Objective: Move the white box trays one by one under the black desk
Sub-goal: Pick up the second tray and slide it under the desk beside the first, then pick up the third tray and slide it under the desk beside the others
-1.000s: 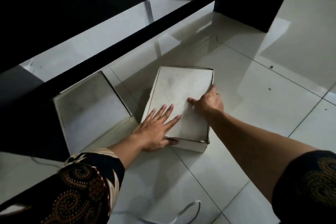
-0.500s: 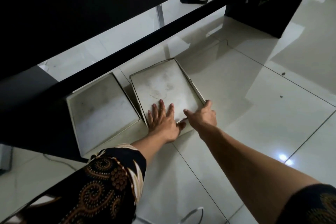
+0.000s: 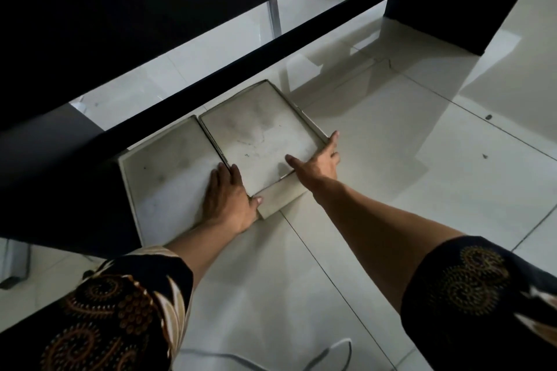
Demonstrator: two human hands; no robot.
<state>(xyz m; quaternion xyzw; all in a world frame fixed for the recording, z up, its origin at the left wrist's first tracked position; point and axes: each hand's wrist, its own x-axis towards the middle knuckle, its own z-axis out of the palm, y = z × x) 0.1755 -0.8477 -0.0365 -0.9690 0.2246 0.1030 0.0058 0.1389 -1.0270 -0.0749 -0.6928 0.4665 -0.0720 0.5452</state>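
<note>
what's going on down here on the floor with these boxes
A person is crouched by a black desk, pushing a shallow white tray across the tiled floor toward it. The left hand lies flat at the tray's near left corner and the right hand presses its near right corner. The tray sits right beside a second tray, partly in the desk's shadow.

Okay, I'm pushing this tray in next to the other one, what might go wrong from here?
1. The left hand lies across the seam between the right tray and the left tray; fingers might get pinched.
2. The right hand pushes one corner only, so the tray may skew.
3. Its far end is close to the desk's bar and could catch.
</note>
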